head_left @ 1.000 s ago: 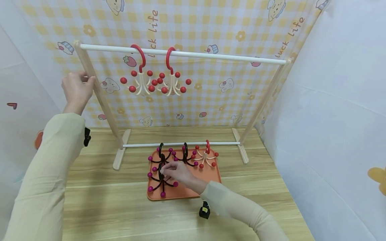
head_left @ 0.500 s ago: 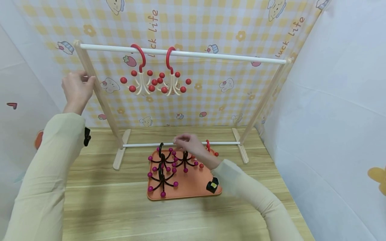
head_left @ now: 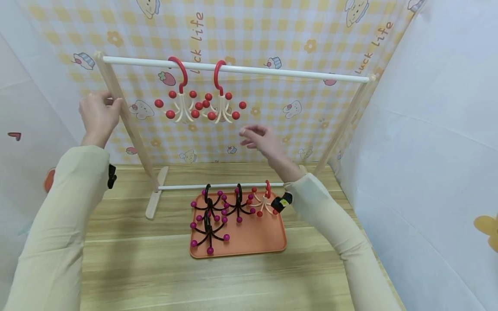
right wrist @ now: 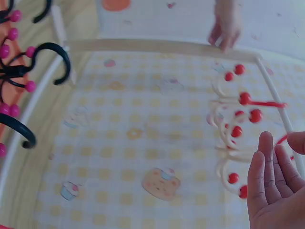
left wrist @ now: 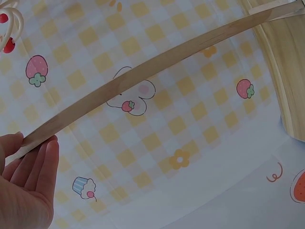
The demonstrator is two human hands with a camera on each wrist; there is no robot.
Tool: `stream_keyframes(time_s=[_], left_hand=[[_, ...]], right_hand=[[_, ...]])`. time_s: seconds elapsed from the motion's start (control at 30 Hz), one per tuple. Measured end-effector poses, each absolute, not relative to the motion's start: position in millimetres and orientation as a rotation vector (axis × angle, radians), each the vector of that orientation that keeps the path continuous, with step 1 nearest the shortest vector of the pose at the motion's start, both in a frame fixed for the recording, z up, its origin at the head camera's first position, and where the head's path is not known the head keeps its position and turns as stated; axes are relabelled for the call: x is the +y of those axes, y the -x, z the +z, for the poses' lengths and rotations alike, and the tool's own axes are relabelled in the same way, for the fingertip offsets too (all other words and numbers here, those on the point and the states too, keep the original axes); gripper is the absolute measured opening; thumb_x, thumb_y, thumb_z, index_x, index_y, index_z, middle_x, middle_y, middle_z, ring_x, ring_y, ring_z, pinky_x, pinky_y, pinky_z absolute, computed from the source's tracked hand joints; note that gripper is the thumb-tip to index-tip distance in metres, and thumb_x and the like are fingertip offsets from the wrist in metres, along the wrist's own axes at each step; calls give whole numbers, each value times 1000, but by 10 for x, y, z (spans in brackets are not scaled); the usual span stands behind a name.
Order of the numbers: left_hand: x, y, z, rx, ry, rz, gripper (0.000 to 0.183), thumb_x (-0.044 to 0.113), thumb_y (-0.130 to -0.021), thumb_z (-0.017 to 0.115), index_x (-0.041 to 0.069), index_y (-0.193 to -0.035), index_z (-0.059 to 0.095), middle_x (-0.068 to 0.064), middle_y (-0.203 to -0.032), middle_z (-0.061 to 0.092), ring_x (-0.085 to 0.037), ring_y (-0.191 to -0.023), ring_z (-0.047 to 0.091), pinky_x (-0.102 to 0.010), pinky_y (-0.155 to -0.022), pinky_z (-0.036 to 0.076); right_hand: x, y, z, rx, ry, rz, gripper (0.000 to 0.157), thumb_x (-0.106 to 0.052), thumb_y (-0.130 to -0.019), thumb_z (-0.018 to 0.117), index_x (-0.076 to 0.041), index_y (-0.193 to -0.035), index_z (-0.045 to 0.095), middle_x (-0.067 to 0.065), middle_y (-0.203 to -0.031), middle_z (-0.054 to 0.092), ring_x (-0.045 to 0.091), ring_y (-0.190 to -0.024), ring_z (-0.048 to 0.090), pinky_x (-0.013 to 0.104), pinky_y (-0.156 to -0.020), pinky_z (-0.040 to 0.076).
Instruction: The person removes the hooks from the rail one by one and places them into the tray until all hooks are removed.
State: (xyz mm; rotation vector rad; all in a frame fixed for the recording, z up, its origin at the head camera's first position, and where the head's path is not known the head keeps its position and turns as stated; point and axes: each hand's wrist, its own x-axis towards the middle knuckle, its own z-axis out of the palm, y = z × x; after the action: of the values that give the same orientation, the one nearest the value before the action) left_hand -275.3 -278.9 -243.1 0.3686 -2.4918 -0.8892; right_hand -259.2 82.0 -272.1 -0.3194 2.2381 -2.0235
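Note:
My left hand grips the left wooden post of the rack, thumb on one side and fingers on the other in the left wrist view. Raised in the air, my right hand holds nothing; its fingers are loosely extended in the right wrist view. It is to the lower right of two cream claw hooks with red balls, the left hook and the right hook, which hang from the white top rod. On an orange tray lie several black claw hooks with magenta balls and one cream-and-red claw hook.
A thin white lower rod runs behind the tray. The rack's right post stands on the wooden table. A yellow checked cloth covers the back, with a white side cloth at the right.
My right hand has moved from above the black claw hooks on the tray up and to the right, carrying nothing. The left hand stays on the post, and the hanging hooks keep their places.

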Motion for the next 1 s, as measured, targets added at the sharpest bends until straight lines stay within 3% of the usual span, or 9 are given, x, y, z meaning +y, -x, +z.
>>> stream_keyframes(time_s=[0.1, 0.33, 0.47, 0.7, 1.0], left_hand=[[-2789, 2755, -2430, -2495, -369, -879, 39, 26, -90, 42, 3, -120, 53, -15, -115, 54, -30, -103, 53, -39, -81, 45], [-2797, 2759, -2439, -2492, -371, -892, 39, 26, -90, 43, 3, -120, 53, -16, -115, 54, -29, -108, 49, -36, -80, 45], [-2791, 2764, -2441, -2487, -369, -879, 38, 25, -90, 43, 3, -119, 54, -15, -114, 54, -28, -108, 49, -36, -81, 45], [-2792, 2763, -2437, -2480, -364, -893, 38, 24, -89, 43, 3, -119, 54, -16, -114, 54, -27, -114, 44, -37, -84, 42], [-2785, 2753, -2427, -2483, -351, -878, 37, 23, -90, 42, 3, -118, 55, -16, -111, 55, -27, -114, 44, -38, -84, 41]], right_hand=[[849, 2666, -2608, 2265, 298, -2054, 23, -17, -85, 59, -2, -103, 59, 14, -100, 61, 22, -79, 61, 24, -63, 49], [858, 2845, -2441, 2327, 281, -2100, 22, -16, -86, 57, -2, -103, 59, 9, -97, 63, 20, -81, 61, 30, -74, 48], [831, 2914, -2379, 2343, 267, -2097, 23, -19, -85, 59, -4, -103, 60, 6, -98, 63, 18, -82, 61, 26, -72, 49], [749, 3001, -2244, 2317, 335, -2120, 25, -15, -86, 57, -3, -107, 59, 13, -103, 60, 19, -84, 60, 24, -72, 48], [595, 3006, -2067, 2286, 394, -2091, 27, -12, -87, 55, -5, -113, 57, 9, -106, 59, 18, -88, 59, 23, -73, 48]])
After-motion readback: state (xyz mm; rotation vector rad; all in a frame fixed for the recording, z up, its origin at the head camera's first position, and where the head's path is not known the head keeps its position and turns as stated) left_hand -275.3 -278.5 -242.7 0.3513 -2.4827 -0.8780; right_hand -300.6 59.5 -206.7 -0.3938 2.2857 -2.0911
